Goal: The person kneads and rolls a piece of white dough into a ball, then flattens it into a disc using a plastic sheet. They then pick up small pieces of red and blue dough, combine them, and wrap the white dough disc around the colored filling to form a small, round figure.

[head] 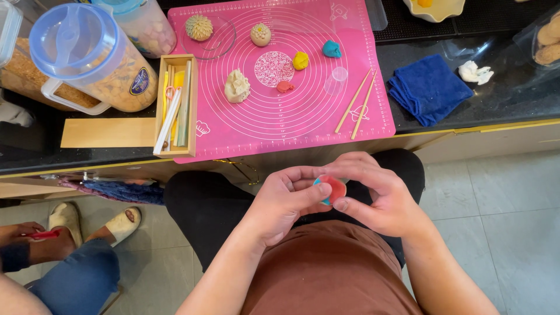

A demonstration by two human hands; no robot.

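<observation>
While held above the lap, a soft red-and-blue dough disc [331,189] is pinched between the left hand [286,204] and right hand [379,198]. Three small coloured dough lumps and two wooden chopsticks [357,105] are seen on the gridded pink mat [303,125].

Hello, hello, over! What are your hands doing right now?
Left hand and right hand both pinch a small round red-and-blue dough piece, above the lap. Pink silicone mat ahead, untouched. Nothing in the way.
</observation>
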